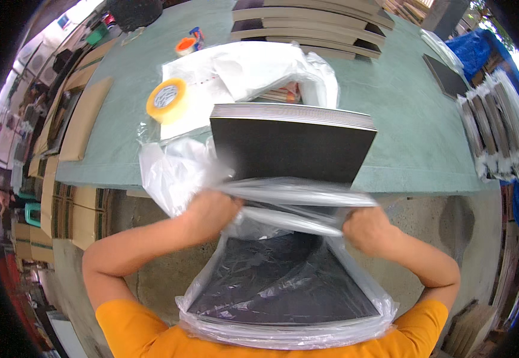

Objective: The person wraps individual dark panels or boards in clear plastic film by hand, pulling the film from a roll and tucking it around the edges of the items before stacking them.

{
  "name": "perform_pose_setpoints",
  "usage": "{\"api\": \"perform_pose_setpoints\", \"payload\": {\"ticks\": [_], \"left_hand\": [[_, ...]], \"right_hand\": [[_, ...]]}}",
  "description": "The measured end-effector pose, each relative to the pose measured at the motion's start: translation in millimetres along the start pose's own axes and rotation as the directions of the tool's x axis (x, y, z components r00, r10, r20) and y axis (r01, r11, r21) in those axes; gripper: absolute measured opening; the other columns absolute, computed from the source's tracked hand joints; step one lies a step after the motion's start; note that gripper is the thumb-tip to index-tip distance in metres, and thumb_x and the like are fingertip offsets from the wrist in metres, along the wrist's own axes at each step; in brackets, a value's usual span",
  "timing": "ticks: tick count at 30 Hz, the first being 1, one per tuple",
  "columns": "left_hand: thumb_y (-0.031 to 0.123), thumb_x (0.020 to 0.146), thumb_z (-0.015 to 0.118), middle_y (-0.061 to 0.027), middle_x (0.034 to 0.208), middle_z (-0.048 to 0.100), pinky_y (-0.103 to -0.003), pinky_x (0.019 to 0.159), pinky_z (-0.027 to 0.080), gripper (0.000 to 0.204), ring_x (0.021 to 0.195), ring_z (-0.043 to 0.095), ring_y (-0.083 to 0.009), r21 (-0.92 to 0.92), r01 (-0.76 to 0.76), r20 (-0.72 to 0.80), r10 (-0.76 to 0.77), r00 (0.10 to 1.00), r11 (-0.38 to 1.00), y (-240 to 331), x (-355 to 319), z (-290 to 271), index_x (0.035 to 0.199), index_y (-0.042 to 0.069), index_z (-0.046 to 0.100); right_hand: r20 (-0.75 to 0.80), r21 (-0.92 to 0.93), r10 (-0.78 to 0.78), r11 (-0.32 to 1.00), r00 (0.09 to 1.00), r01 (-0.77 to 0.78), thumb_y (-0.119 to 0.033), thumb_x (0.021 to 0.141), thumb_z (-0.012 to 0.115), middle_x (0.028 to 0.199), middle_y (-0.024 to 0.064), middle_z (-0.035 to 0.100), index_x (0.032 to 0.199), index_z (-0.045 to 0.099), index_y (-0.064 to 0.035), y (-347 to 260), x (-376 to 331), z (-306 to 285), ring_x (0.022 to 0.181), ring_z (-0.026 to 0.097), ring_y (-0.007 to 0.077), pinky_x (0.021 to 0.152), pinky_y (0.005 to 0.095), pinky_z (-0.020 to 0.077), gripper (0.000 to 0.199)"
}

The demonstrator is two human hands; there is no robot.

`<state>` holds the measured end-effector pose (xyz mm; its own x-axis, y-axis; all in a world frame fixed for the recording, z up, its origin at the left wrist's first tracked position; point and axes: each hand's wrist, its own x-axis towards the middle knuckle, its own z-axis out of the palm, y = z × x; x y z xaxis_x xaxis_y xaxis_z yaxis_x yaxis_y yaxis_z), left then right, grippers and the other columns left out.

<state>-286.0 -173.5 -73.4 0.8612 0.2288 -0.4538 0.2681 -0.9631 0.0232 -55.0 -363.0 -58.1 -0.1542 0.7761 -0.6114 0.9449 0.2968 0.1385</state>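
Observation:
Both of my hands are closed on clear plastic film, stretched between them and blurred by motion. My left hand (212, 210) grips one side of this clear plastic bag (286, 221). On the other side, the bag's edge is bunched in my right hand (370, 230). Below them, against my body, a stack of black boards (283, 277) lies inside clear plastic. Just beyond my hands, a second stack of black boards (289, 143) with pale layered edges stands tilted at the table's near edge; the film hides its lower part.
On the green table (406, 143), a yellow tape roll (166, 101) rests on white plastic sheeting (206, 68). Farther back sit an orange tape dispenser (186, 46) and piled boards (313, 27). Plastic-wrapped boards (498, 122) stand at right; cardboard (89, 119) is at left.

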Motion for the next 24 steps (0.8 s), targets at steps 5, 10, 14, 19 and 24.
{"api": "perform_pose_setpoints", "payload": {"ticks": [5,10,14,19,24], "left_hand": [[0.012,0.066,0.062,-0.0127,0.064,0.059,-0.033,0.056,0.048,0.017,0.062,0.06,-0.0244,-0.567,-0.269,-0.135,0.234,0.963,0.778,8.7,-37.6,-8.9,0.079,0.002,0.056],[0.006,0.066,0.06,-0.0089,0.077,0.056,-0.029,0.063,0.046,0.029,0.067,0.055,-0.0248,-0.705,0.159,-0.637,-0.715,0.288,0.692,-81.7,-21.1,-14.7,0.094,0.009,0.057],[-0.005,0.059,0.057,-0.0087,0.101,0.05,-0.031,0.065,0.046,0.06,0.076,0.052,-0.0237,-0.411,0.232,-0.757,-0.472,0.451,0.882,-56.6,-3.5,-39.3,0.114,0.018,0.049],[-0.007,0.054,0.059,-0.0079,0.104,0.047,-0.03,0.067,0.044,0.072,0.079,0.051,-0.0235,-0.289,0.181,-0.784,-0.341,0.518,0.94,-35.5,-12.6,-41.7,0.116,0.026,0.049],[-0.001,0.053,0.059,-0.0076,0.084,0.056,-0.027,0.064,0.044,0.038,0.072,0.055,-0.0181,-0.513,-0.314,-0.8,-0.313,0.512,0.799,-37.1,-45.2,-41.7,0.089,0.01,0.064]], "right_hand": [[-0.532,0.834,0.701,0.531,0.475,0.15,-0.004,0.065,0.057,0.072,0.0099,0.057,0.084,0.055,-0.0024,44.4,-12.9,-35.7,0.066,0.056,0.0206,0.059,0.0331,0.0449,0.019],[-0.719,0.611,0.448,0.772,0.531,0.176,0.006,0.059,0.053,0.089,0.0103,0.055,0.098,0.053,-0.0059,3.5,15.8,-33.7,0.081,0.055,0.0251,0.071,0.0373,0.0439,0.041],[-0.784,0.557,0.58,0.815,0.221,-0.162,0.011,0.055,0.048,0.104,0.0123,0.049,0.115,0.046,-0.0115,29.4,16.1,-30.6,0.098,0.047,0.0305,0.084,0.04,0.037,0.064],[-0.776,0.587,0.602,0.798,0.188,-0.136,0.016,0.051,0.045,0.1,0.0125,0.048,0.113,0.053,-0.0133,31.2,-2.5,-10.6,0.091,0.049,0.0267,0.079,0.0342,0.0393,0.069],[-0.563,0.778,0.704,0.275,0.432,0.565,0.008,0.056,0.057,0.073,0.0055,0.056,0.089,0.064,-0.0018,41.5,-47.9,6.1,0.068,0.054,0.0126,0.058,0.023,0.0427,0.035]]}}
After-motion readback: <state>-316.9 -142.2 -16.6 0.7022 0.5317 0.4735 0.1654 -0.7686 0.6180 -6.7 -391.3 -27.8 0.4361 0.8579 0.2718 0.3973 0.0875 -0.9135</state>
